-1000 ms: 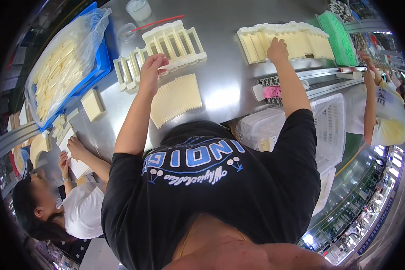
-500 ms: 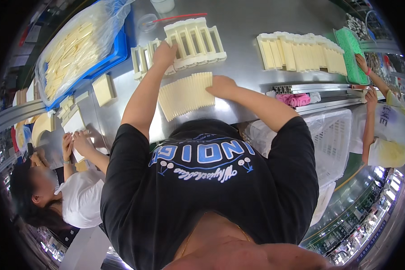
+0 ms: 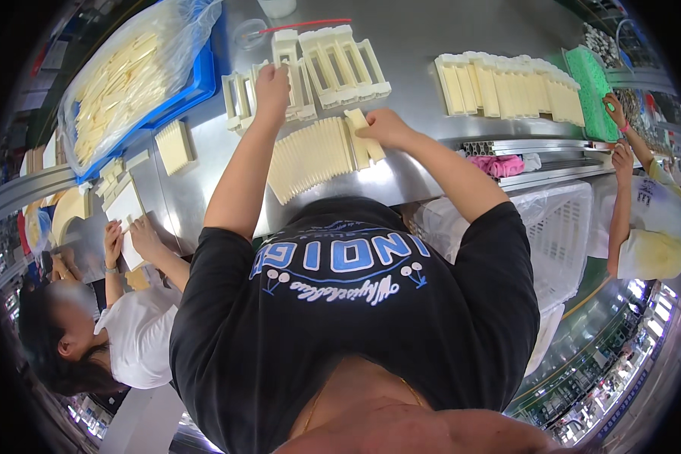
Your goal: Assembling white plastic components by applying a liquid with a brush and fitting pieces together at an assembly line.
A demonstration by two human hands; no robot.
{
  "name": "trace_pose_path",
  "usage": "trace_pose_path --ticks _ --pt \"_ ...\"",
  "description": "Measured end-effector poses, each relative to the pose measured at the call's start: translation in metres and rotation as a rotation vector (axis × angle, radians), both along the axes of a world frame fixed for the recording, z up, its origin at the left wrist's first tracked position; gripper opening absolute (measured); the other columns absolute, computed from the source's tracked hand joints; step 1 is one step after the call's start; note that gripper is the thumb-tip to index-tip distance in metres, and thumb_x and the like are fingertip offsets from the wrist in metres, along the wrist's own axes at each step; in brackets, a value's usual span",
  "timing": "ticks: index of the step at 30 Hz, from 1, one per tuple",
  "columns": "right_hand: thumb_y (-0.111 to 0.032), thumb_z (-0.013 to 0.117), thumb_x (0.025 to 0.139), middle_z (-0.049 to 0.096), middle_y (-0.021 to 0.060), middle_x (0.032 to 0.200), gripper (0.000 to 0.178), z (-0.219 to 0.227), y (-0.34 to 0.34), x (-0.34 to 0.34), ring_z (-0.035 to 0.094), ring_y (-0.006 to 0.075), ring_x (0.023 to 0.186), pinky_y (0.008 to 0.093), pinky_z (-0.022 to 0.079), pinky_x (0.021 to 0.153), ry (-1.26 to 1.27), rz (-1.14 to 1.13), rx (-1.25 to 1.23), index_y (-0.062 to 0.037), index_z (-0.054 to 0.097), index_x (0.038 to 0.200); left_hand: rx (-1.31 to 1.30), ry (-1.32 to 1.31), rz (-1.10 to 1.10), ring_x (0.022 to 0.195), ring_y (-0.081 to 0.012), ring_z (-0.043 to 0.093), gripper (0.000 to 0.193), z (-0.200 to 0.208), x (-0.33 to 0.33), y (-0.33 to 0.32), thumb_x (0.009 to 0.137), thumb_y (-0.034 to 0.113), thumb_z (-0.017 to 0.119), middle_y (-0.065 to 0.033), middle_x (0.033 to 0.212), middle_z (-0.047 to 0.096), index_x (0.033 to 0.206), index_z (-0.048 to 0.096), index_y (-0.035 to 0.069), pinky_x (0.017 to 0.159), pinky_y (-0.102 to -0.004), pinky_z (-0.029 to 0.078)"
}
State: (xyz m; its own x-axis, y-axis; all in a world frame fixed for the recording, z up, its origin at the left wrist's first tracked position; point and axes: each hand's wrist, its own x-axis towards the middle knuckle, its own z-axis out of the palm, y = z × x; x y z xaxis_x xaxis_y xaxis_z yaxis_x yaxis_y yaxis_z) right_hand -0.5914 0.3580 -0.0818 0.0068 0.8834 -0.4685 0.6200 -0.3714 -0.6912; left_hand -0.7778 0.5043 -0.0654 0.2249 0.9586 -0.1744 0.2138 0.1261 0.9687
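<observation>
My left hand is closed at the top of an off-white slotted plastic frame, its fingertips partly hidden. Close to its left is another slotted frame, and several more frames stand side by side just to the right. Between the thumb and fingers of my right hand is a flat cream plastic strip, tilted at the right end of a fanned row of cream strips. That row lies on the metal table in front of my body.
At the left is a blue bin with bagged cream strips; a small strip stack lies nearby. Filled frames and a green tray are at the right. A clear round lid lies behind. Co-workers' hands work at both sides.
My right hand has pulled a strip away from the row's right end and moved slightly right. My left hand has shifted up and left, and the right-hand group of frames now stands apart.
</observation>
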Motion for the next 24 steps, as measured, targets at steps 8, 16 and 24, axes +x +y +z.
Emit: trace_pose_path --ticks 8,16,24 --pt "-0.014 0.054 0.080 0.054 0.0039 0.060 0.012 0.087 0.011 -0.008 0.048 0.0067 0.050 0.0191 0.037 0.040 0.711 -0.318 0.143 -0.0028 0.053 0.075 -0.325 -0.333 -0.219 0.075 -0.0160 0.055 0.020 0.030 0.033 -0.065 0.088 0.025 0.040 -0.0080 0.085 0.052 0.099 0.039 0.009 0.063 -0.0281 0.046" --pt "-0.003 0.053 0.078 0.054 0.0053 0.061 0.041 0.098 0.004 -0.035 0.052 0.0097 0.051 0.0212 0.041 0.045 0.318 -0.361 0.707 0.0001 0.030 0.111 -0.223 -0.496 -0.304 0.091 -0.0123 0.047 0.034 0.052 0.039 -0.090 0.092 0.032 0.029 -0.0061 0.102 0.048 0.114 0.036 0.008 0.078 -0.0245 0.040" --pt "-0.004 0.055 0.077 0.053 0.0052 0.060 0.044 0.093 -0.002 -0.040 0.052 0.0099 0.050 0.0220 0.040 0.046 0.193 -0.259 0.841 -0.0006 0.029 0.113 0.017 -0.469 -0.325 0.095 -0.0128 0.045 0.040 0.051 0.041 -0.091 0.092 0.036 0.023 -0.0067 0.105 0.046 0.118 0.033 0.008 0.083 -0.0256 0.038"
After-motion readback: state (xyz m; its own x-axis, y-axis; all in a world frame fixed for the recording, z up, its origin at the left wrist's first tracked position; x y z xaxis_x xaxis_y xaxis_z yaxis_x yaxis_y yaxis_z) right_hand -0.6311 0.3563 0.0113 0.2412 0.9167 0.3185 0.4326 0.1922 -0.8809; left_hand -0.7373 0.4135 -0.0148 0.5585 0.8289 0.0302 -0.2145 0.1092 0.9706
